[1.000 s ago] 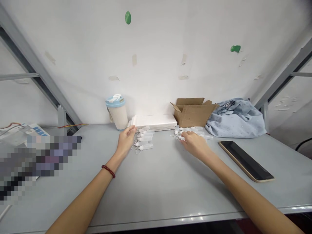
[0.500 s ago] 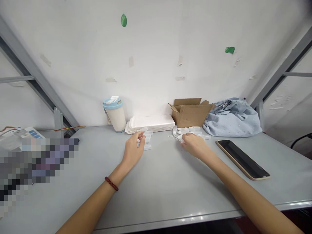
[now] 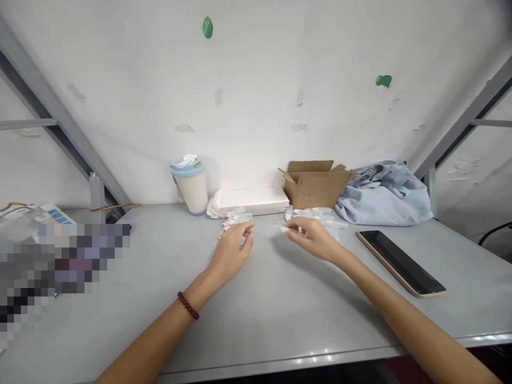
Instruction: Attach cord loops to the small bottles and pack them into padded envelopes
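L hand (image 3: 231,250) — nr clr tubes (image 3: 242,217) | R hand (image 3: 318,238) — pinching tube (image 3: 285,229) (part-hid)

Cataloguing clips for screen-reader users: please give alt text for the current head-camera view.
Left hand and right hand each at a cluster of small translucent tubes on a gray table. Behind them: lidded cup, white stack, open cardboard box; phone at right.

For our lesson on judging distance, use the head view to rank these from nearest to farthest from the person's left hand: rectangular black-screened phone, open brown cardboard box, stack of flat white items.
From the left hand:
1. Stack of flat white items: just behind it.
2. Open brown cardboard box: behind, to the right.
3. Rectangular black-screened phone: far right.
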`<state>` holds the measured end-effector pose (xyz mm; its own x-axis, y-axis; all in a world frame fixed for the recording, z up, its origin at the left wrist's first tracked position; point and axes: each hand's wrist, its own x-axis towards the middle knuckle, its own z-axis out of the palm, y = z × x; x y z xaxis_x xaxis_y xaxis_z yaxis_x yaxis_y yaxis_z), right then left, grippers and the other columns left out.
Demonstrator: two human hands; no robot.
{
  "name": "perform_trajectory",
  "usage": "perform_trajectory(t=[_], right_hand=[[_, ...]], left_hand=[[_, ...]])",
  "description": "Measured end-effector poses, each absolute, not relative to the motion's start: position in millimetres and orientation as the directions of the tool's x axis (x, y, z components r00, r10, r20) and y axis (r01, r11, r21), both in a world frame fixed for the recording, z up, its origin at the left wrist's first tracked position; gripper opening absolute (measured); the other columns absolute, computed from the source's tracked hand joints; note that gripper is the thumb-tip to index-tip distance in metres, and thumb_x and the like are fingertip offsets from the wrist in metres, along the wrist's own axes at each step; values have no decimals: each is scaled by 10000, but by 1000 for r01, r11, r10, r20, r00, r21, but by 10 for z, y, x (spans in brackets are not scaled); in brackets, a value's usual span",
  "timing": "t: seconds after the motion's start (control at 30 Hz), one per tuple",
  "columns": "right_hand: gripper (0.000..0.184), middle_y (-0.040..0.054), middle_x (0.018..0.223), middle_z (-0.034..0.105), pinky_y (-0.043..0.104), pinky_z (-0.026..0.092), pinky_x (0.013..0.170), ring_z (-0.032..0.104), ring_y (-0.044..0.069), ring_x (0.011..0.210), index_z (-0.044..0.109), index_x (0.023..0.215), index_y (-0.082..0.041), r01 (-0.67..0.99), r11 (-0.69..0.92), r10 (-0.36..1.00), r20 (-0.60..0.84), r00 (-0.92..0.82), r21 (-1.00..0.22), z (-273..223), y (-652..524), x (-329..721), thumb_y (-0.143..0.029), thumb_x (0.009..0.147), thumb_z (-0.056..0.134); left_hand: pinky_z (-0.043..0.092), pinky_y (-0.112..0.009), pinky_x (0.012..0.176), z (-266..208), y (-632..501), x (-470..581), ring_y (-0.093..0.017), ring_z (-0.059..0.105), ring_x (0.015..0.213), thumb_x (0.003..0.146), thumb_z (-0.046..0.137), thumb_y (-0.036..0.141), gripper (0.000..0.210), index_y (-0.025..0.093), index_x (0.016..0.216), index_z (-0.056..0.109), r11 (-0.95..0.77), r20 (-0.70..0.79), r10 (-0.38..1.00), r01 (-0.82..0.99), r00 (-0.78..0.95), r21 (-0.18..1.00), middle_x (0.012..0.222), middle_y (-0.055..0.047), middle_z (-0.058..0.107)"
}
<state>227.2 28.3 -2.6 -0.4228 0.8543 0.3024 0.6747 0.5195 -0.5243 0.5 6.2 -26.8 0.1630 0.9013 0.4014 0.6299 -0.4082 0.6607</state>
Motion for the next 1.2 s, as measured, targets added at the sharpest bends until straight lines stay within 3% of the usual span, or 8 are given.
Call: perform_trajectory(t=[0.2, 0.4, 0.6, 0.83, 1.2], right_hand=[[247, 30, 810, 651, 231, 379, 563, 550, 137, 696, 644, 845, -174, 548, 494, 858, 278, -432, -675, -15, 153, 2133, -347, 876, 471], [235, 19, 813, 654, 229, 393, 592, 569, 141, 731, 647, 833, -179, 507, 468, 868, 267, -419, -724, -8, 128, 2123, -339, 873, 481], [229, 29, 816, 658, 254, 433, 649, 588, 163, 778, 654, 826, -177, 452, 427, 873, 227, -432, -783, 28, 81, 2097, -329, 863, 488], [228, 32, 818, 661, 274, 454, 682, 590, 166, 775, 663, 840, -180, 432, 432, 859, 215, -465, -791, 32, 57, 2080, -325, 863, 488], [215, 23, 799, 655, 269, 448, 688, 588, 158, 767, 662, 822, -179, 432, 433, 857, 214, -469, -791, 43, 44, 2080, -305, 861, 492]], left_hand=[[450, -260, 614, -193, 2, 43, -200, 592, 880, 864, 449, 334, 311, 188, 1080, 618, -384, 297, 923, 597, 243, 704, 968, -67, 675], [429, -266, 659, -164, -32, 70, -170, 588, 789, 854, 454, 296, 220, 204, 843, 653, -414, 249, 901, 539, 354, 733, 841, -25, 679], [422, -270, 667, -133, -21, 80, -168, 577, 753, 847, 450, 343, 238, 200, 796, 633, -259, 133, 944, 428, 302, 866, 798, -19, 672], [427, -259, 625, -119, -14, 109, -152, 544, 685, 793, 526, 419, 262, 175, 761, 618, -95, 8, 943, 245, 334, 965, 747, -37, 625], [417, -261, 620, -126, -20, 94, -130, 509, 633, 787, 535, 427, 268, 174, 752, 613, -42, -28, 945, 204, 326, 978, 746, -31, 613]])
